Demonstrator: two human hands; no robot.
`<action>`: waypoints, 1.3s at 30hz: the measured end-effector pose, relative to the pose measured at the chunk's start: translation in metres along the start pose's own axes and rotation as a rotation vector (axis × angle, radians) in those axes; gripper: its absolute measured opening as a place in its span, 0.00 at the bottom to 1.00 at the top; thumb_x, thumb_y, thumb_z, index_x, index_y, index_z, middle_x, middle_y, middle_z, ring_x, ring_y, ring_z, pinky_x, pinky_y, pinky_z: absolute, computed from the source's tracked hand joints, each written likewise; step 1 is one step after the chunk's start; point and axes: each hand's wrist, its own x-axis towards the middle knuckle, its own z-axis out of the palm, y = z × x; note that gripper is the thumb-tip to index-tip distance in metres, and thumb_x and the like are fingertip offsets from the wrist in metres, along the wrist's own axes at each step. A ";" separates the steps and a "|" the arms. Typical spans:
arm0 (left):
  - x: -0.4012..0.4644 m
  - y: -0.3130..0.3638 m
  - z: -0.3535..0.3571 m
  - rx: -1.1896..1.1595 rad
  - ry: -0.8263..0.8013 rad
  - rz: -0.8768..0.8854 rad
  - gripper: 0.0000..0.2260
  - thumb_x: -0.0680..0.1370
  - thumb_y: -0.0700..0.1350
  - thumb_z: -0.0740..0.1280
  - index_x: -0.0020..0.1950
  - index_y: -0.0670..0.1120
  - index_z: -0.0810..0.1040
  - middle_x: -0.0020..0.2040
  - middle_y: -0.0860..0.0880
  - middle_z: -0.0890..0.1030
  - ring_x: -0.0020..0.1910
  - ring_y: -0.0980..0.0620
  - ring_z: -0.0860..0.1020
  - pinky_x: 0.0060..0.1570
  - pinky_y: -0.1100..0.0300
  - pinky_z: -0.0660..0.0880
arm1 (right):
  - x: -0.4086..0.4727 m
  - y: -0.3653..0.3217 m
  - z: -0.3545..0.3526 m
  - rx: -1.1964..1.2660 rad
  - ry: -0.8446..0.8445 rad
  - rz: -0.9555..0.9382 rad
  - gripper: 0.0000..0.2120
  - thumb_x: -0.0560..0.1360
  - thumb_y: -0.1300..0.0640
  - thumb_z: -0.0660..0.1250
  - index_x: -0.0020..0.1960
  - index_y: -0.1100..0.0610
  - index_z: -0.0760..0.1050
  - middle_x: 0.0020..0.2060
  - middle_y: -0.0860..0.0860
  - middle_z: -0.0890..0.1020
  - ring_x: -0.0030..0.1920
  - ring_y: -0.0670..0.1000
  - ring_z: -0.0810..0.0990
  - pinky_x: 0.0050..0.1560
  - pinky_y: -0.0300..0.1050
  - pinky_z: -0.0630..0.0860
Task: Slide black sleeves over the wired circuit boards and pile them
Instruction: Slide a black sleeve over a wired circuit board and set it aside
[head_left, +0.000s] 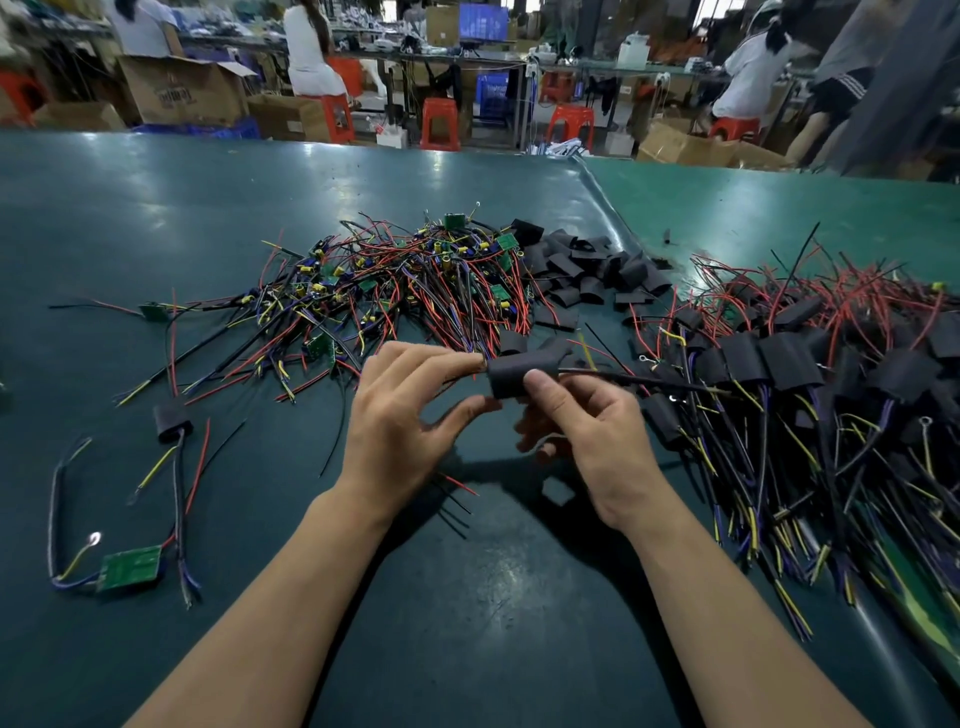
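Both hands hold one black sleeve (511, 375) above the middle of the green table (156, 218). My right hand (587, 431) pinches the sleeve's right half between thumb and fingers. My left hand (410, 415) pinches its left end, where wires enter. The board inside is hidden; wires trail out both ends. Behind the hands lies a heap of bare wired circuit boards (415, 275). A pile of empty black sleeves (587, 270) sits to its right. Sleeved boards are heaped at the right (810, 395).
A loose green board with wires (129, 567) and one sleeved board (171, 415) lie at the left. A raised seam in the table mat (613, 218) runs toward the right pile. People sit at benches with red stools and boxes beyond the far edge.
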 end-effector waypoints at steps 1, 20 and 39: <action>0.000 0.000 0.001 0.024 0.035 -0.024 0.18 0.71 0.47 0.78 0.57 0.40 0.82 0.51 0.46 0.83 0.49 0.44 0.78 0.52 0.45 0.76 | 0.001 0.000 -0.001 -0.008 0.059 -0.052 0.10 0.70 0.45 0.72 0.39 0.51 0.83 0.32 0.55 0.84 0.28 0.52 0.81 0.25 0.39 0.73; -0.004 -0.022 -0.005 0.630 -0.217 -0.819 0.17 0.75 0.57 0.66 0.59 0.49 0.76 0.56 0.41 0.75 0.56 0.38 0.73 0.55 0.48 0.68 | 0.013 0.013 -0.016 -0.317 0.379 -0.043 0.15 0.81 0.53 0.63 0.37 0.55 0.79 0.33 0.47 0.84 0.24 0.45 0.78 0.23 0.38 0.69; -0.002 0.006 0.007 -0.673 -0.028 -0.588 0.09 0.75 0.37 0.73 0.53 0.45 0.81 0.45 0.48 0.85 0.42 0.53 0.84 0.41 0.61 0.81 | 0.005 0.021 0.000 -0.572 -0.042 -0.372 0.33 0.73 0.59 0.75 0.73 0.42 0.67 0.50 0.42 0.81 0.40 0.43 0.79 0.41 0.30 0.73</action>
